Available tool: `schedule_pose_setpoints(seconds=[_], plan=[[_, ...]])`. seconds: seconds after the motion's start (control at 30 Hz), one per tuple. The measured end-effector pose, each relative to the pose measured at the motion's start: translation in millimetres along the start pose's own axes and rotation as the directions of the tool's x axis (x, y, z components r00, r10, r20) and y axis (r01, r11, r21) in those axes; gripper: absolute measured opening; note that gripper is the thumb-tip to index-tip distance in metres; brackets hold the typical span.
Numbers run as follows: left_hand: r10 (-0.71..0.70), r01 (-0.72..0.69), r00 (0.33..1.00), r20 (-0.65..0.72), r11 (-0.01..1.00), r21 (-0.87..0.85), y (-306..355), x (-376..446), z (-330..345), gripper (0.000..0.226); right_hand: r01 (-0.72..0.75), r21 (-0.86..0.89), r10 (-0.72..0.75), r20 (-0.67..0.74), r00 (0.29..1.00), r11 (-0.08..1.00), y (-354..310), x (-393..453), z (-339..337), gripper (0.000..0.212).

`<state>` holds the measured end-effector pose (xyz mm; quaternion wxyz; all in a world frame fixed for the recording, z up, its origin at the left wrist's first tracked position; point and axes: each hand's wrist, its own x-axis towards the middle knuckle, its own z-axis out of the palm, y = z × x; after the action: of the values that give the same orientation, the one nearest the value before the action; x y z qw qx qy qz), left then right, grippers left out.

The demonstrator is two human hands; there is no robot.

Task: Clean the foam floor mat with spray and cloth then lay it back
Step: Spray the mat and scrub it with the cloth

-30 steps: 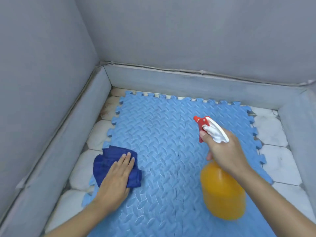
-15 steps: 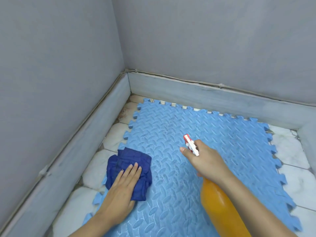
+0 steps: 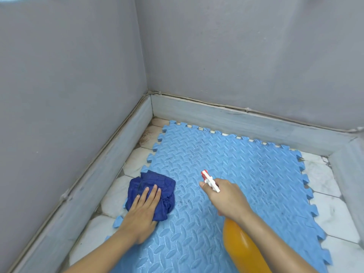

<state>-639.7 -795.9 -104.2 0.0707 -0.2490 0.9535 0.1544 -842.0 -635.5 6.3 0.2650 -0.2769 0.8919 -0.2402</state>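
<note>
A light blue foam floor mat (image 3: 246,174) with jigsaw edges lies flat on the tiled floor in a room corner. Dark specks show on its middle. My left hand (image 3: 143,209) lies flat, fingers together, pressing a crumpled dark blue cloth (image 3: 157,186) onto the mat's left edge. My right hand (image 3: 226,200) grips the neck of an orange spray bottle (image 3: 240,247), forefinger at the trigger. Its red and white nozzle (image 3: 208,179) points away toward the mat's far left part. The bottle's body runs under my wrist.
Grey walls meet in the corner at the back left, with a pale skirting board (image 3: 236,119) along both. White marble floor tiles (image 3: 332,209) show right of the mat and in a narrow strip on the left (image 3: 114,192).
The view has swung left and upward toward the corner. My right hand lowered the bottle and turned its nozzle away from me. My left hand stays on the cloth.
</note>
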Motion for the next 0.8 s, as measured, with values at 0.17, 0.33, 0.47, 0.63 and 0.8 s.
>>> schedule_pose_setpoints(seconds=[0.17,0.33,0.47,0.63,0.8], plan=[[-0.016,0.016,0.998,0.062,1.000,0.007,2.4,0.4,-9.1,0.076,-0.042,0.261,0.051,-0.028,0.998,0.964,7.5,-14.7,-23.7,0.031],[-0.019,0.016,0.992,0.127,1.000,0.025,-2.6,2.3,-10.7,0.079,-0.155,0.359,0.214,-0.131,0.968,0.921,29.1,-32.3,-49.8,0.048],[0.005,-0.009,0.997,0.079,0.999,0.041,1.7,6.6,-0.9,0.095,-0.180,0.391,0.239,-0.107,0.965,0.903,39.2,-31.4,-53.0,0.047],[0.121,-0.120,0.993,0.019,0.993,-0.006,0.4,12.4,-10.4,0.103,-0.153,0.205,0.185,-0.146,0.972,0.967,28.4,-21.2,-34.1,0.066],[0.210,-0.210,0.978,-0.010,0.977,-0.040,2.9,28.4,-9.1,0.109,-0.147,0.213,0.169,-0.088,0.982,0.966,12.1,3.9,-21.8,0.076]])
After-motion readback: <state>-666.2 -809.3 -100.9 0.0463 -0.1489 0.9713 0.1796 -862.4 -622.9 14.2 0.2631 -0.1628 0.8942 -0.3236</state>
